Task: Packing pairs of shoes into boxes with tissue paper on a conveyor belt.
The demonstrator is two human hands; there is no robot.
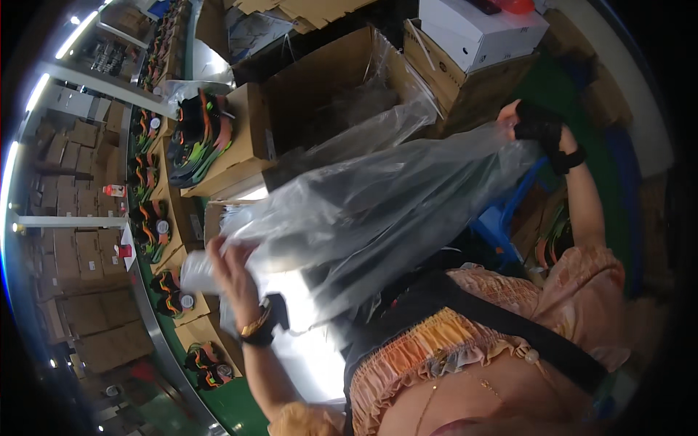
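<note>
A large clear plastic bag (378,192) is stretched across in front of my body, crumpled and partly blurred. My right hand (534,129), in a black fingerless glove or wrap, pinches its upper right end. At the lower left, my left hand (236,280) has its fingers curled round the bag's other end, and a bit of plastic sticks out past them. A dark band and a gold bracelet circle that wrist. Behind the bag stands an open cardboard box (263,120) with more clear plastic hanging over its edge.
Left of the box, dark shoes with orange and green trim (200,138) rest on a carton. More shoes (151,229) line a green conveyor (171,338). At back right, a white box (483,33) sits on a brown carton (443,80). A blue crate (512,211) stands below my right arm.
</note>
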